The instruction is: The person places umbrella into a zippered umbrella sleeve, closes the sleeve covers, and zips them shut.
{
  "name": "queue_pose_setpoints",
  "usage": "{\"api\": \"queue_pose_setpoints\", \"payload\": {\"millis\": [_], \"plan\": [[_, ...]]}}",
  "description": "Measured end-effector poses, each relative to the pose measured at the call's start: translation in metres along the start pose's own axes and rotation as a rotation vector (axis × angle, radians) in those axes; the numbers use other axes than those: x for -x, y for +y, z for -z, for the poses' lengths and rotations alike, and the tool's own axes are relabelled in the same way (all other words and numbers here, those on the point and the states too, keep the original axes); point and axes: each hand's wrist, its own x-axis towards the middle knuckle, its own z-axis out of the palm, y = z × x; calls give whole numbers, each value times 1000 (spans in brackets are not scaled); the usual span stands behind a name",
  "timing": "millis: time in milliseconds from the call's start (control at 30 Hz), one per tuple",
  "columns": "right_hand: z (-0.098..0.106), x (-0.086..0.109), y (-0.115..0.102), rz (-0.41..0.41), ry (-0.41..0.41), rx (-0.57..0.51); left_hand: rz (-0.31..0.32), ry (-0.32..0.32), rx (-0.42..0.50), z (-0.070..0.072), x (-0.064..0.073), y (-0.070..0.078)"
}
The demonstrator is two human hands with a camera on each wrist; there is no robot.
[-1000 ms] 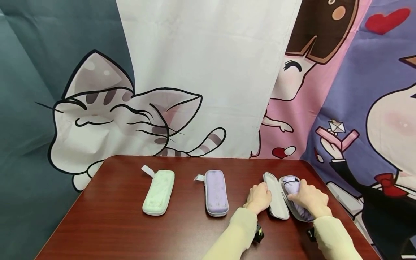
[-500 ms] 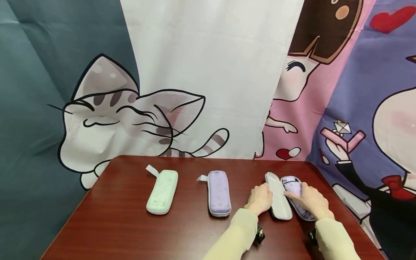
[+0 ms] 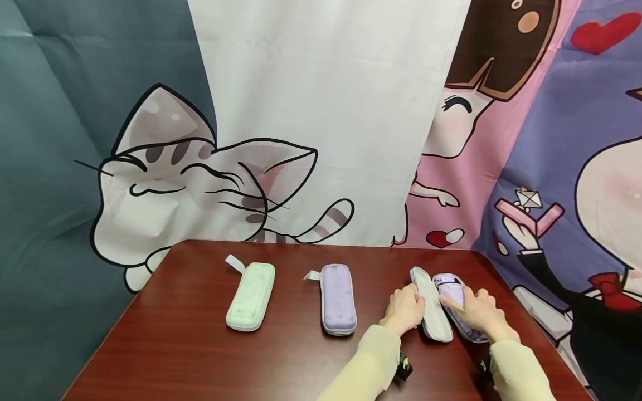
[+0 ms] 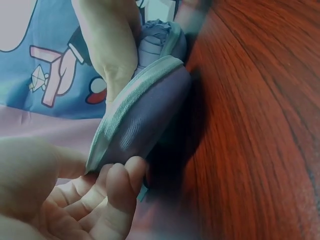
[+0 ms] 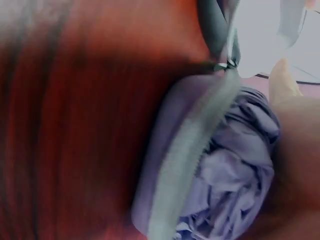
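At the table's right side lies an unzipped purple zip case [image 5: 155,175], its lid [image 3: 435,312] swung out to the left with the pale lining showing. A folded purple umbrella-like bundle of cloth [image 5: 232,170] fills the other half. My left hand [image 3: 405,307] pinches the lid's edge between thumb and fingers, as the left wrist view shows from outside. My right hand [image 3: 484,314] rests over the bundle, fingers spread and thumb pointing toward the lid; the hand covers part of the bundle in the head view.
A closed purple case [image 3: 339,301] with a pale tab lies left of my hands, and a closed mint green case [image 3: 251,298] farther left. Both rest on the dark red wooden table [image 3: 190,356]. A printed cartoon curtain [image 3: 326,111] hangs just behind the far edge.
My left hand has raised the lid slightly toward the bundle, shifting a little to the right. The right hand's fingers have spread over the bundle. The head view has panned slightly left.
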Motion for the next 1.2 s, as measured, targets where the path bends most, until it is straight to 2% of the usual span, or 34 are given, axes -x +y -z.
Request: {"api": "queue_pose_setpoints", "payload": {"millis": [100,233,300,467,567,700,800,867,933,1033,1200], "plan": [[5,0,9,58,17,-15,18,-12,48,-2,2,2],[10,-2,25,162,35,-86,17,-8,101,-3,3,2],[14,-1,34,174,24,-129,12,-11,124,-4,4,3],[19,-1,57,125,-47,-304,6,-22,169,-3,5,6],[15,-3,66,98,-84,-451,28,-41,266,-5,5,7],[8,-5,76,69,-135,-586,59,-60,393,-10,5,8],[5,-4,81,50,-196,-672,57,-60,441,-14,5,8],[4,-4,82,69,-237,-722,46,-58,468,-14,5,9],[4,-4,82,94,-261,-746,33,-49,468,-15,5,9],[3,-6,78,138,-274,-757,4,-37,408,-14,4,9],[1,-9,69,154,-272,-764,-13,-57,294,-14,3,9]]}}
